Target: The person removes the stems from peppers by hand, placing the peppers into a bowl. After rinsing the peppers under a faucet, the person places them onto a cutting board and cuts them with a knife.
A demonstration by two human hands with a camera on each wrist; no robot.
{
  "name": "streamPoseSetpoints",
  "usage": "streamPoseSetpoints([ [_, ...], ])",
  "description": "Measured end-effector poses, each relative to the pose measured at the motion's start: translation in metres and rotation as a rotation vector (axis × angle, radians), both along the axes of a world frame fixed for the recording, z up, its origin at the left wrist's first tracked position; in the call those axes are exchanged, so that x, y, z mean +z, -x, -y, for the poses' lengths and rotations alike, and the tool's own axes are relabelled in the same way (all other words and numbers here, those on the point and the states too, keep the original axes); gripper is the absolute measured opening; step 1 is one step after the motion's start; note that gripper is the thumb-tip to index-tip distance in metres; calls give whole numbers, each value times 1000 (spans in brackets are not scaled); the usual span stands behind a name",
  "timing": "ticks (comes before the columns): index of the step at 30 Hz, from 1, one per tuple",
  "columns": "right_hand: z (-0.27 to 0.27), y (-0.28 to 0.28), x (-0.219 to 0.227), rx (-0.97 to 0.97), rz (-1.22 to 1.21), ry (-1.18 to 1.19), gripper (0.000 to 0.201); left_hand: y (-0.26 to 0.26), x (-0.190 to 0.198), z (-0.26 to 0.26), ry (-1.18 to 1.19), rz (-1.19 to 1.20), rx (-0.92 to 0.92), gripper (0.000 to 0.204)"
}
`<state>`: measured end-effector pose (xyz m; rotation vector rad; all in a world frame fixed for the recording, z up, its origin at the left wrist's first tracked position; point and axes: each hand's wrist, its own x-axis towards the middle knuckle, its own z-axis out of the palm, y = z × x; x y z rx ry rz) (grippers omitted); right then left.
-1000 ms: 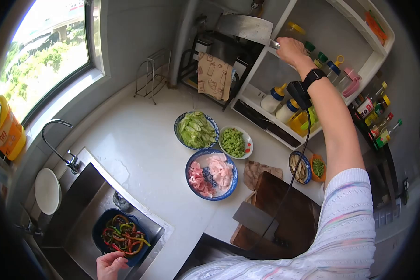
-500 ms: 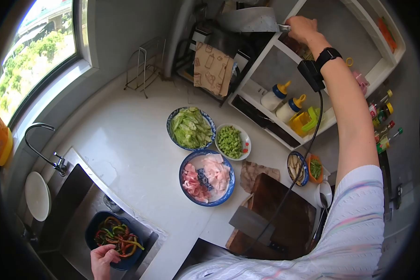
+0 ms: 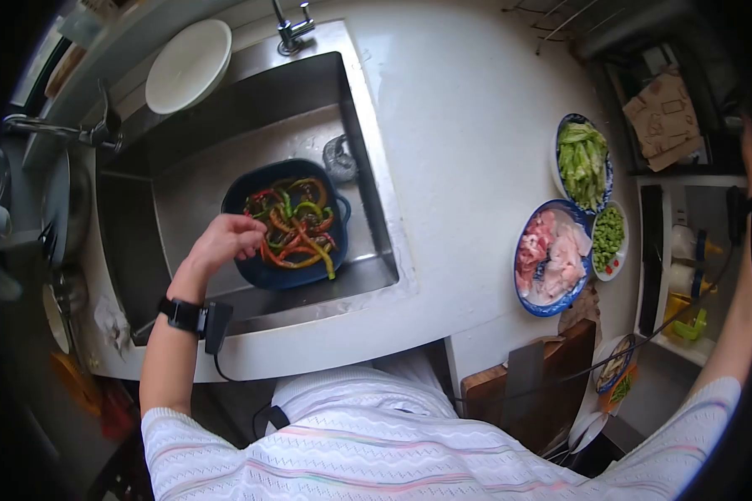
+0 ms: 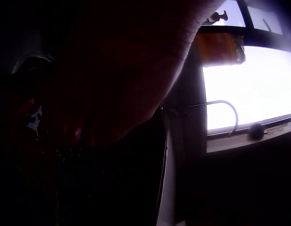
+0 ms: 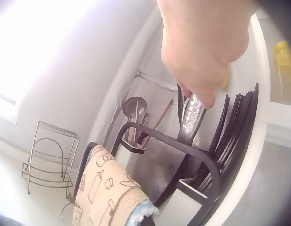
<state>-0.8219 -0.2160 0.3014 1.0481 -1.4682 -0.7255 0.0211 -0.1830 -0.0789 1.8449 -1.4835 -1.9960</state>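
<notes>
My right hand (image 5: 206, 52) grips the metal handle of a cleaver (image 5: 190, 120) in the right wrist view. The broad blade points down inside a black rack (image 5: 171, 146). At the dark right edge of the head view, only part of that hand shows. My left hand (image 3: 224, 242), fingers loosely curled, hangs over the near left side of a dark blue dish (image 3: 284, 277) in the sink. Red and green pepper strips (image 3: 297, 230) lie in the dish, close by the fingertips. The left wrist view is mostly dark.
Bowls of sliced meat (image 3: 551, 255), green slices (image 3: 585, 163) and chopped greens (image 3: 608, 238) stand on the counter. A brown cutting board (image 3: 564, 380) lies at the near edge. A patterned cloth (image 5: 105, 183) hangs over the rack. A white bowl (image 3: 190, 67) sits behind the sink (image 3: 342, 313).
The head view has swung toward the sink. The cleaver, earlier held sideways above the rack, now points down into it. My left hand stays by the pepper strips.
</notes>
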Motion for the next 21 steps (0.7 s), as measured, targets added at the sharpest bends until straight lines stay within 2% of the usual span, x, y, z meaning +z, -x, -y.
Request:
streamPoseSetpoints([
  [1, -2, -126, -7, -405, 212, -26, 39, -3, -10, 5, 29, 76, -17, 25],
  [2, -11, -159, -12, -289, 285, -13, 35, -4, -15, 12, 77, 173, -112, 32],
  [3, -14, -153, -11, -293, 287, -28, 35, -3, -24, 16, 61, 176, -116, 32],
  [4, -18, -140, -7, -254, 585, -207, 37, 1, -34, 20, 262, 297, -274, 42],
  [5, -21, -162, -12, -213, 884, -384, 39, 5, -44, 20, 466, 412, -434, 52],
  [6, -50, -186, -29, -86, 1147, -263, 44, 11, -54, 17, 581, 468, -530, 63],
  [7, -94, -241, -60, 43, 1403, -130, 49, 20, -60, 13, 696, 522, -628, 74],
  [8, -137, -210, -71, 114, 979, -418, 30, 33, -57, 9, 686, 544, -780, 84],
  [9, -168, -277, -91, 148, 1330, -293, 26, 39, -69, 2, 751, 515, -923, 87],
  [10, -195, -326, -97, 1, 1388, -356, 22, 48, -76, -4, 748, 508, -1014, 81],
  [11, -218, -368, -108, 6, 1411, -402, 17, 53, -80, -7, 748, 500, -1105, 76],
  [13, -273, -401, -128, -238, 1706, -334, 17, 59, -75, 15, 563, 572, -1154, 61],
  [14, -304, -408, -143, -333, 1769, -237, 18, 48, -95, 23, 653, 641, -1009, 44],
  [15, -335, -414, -159, -426, 1826, -136, 19, 40, -97, 34, 607, 641, -875, 35],
  [17, -391, -421, -182, -638, 1742, -84, 26, 30, -121, 33, 704, 683, -740, 28],
  [19, -432, -437, -198, -869, 1692, -87, 36, 44, -111, 20, 638, 682, -964, 29],
  [21, -462, -451, -215, -951, 1642, -145, 59, 44, -91, 26, 592, 614, -1012, 29],
])
